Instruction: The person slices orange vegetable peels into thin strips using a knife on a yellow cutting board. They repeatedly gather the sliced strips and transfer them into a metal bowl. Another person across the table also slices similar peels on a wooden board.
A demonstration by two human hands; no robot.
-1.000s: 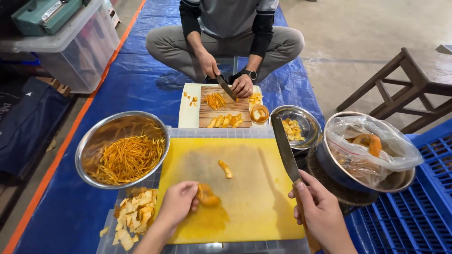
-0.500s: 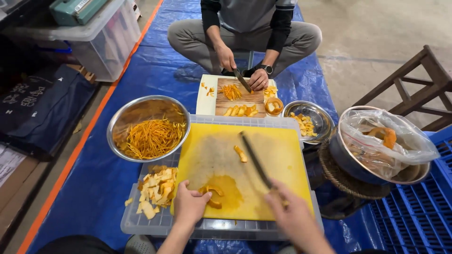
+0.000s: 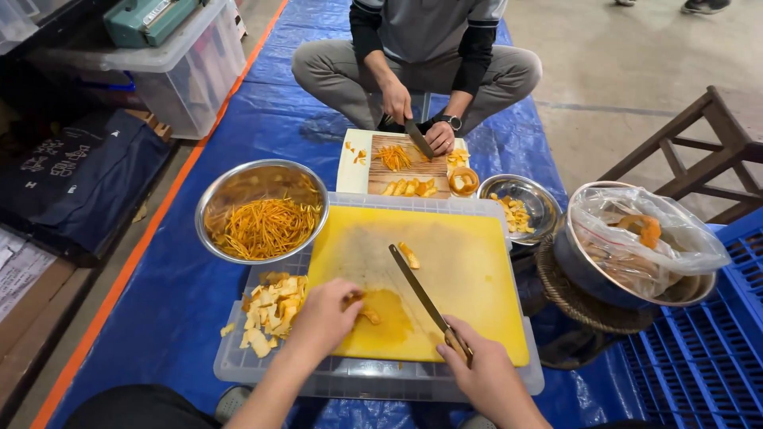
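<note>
My left hand presses down on a piece of orange peel near the front of the yellow cutting board. My right hand grips the handle of a long knife, whose blade lies flat over the board, pointing away from me beside the peel. A small loose peel piece lies further back on the board. The board rests on an upturned clear plastic bin.
A steel bowl of orange peel strips stands left; cut peel squares lie beside the board. Opposite, a seated person's hands cut peel on a wooden board. A small steel bowl and a bag-lined bowl stand right.
My right hand has brought the knife from the board's right edge in over the board beside the peel. My left hand has stayed on the peel. The camera view shifted.
</note>
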